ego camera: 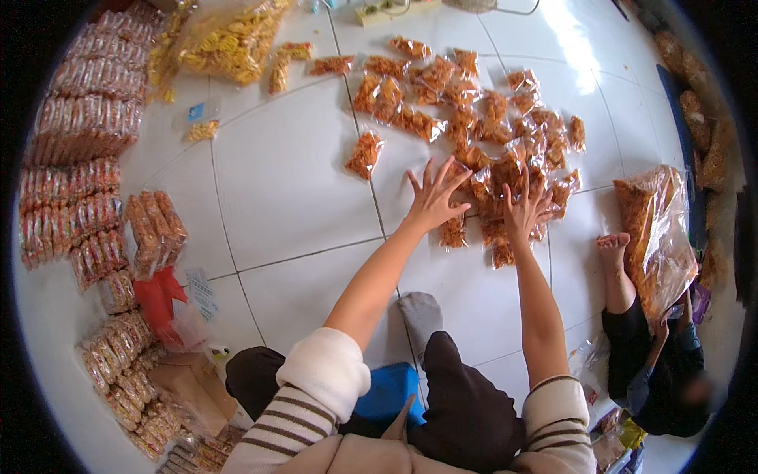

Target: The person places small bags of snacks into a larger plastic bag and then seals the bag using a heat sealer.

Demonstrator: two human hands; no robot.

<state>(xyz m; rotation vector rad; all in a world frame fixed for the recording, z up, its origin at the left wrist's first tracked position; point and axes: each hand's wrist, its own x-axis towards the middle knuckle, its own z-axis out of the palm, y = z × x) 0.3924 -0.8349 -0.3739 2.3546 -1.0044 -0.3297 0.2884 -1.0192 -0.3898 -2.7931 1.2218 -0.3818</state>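
Small clear plastic packets of orange-brown snack chips (pixel 427 123) lie scattered in a loose heap on the white tiled floor (pixel 296 178). At the near left of this heap, my left hand (pixel 437 195) spreads its fingers over a few packets, holding none. My right hand (pixel 526 207) rests palm down on the near packets, its fingers apart; whether it presses on them I cannot tell. One chip packet (pixel 364 155) lies apart, left of my left hand. Another packet (pixel 453 230) sits just below that hand.
Stacked snack packs (pixel 89 124) line the left side. A large bag of yellow snacks (pixel 228 44) stands at the back left. On the right, a seated person (pixel 657 361) is beside a big bag of orange chips (pixel 651 231). A blue plastic stool (pixel 391 391) is beneath me.
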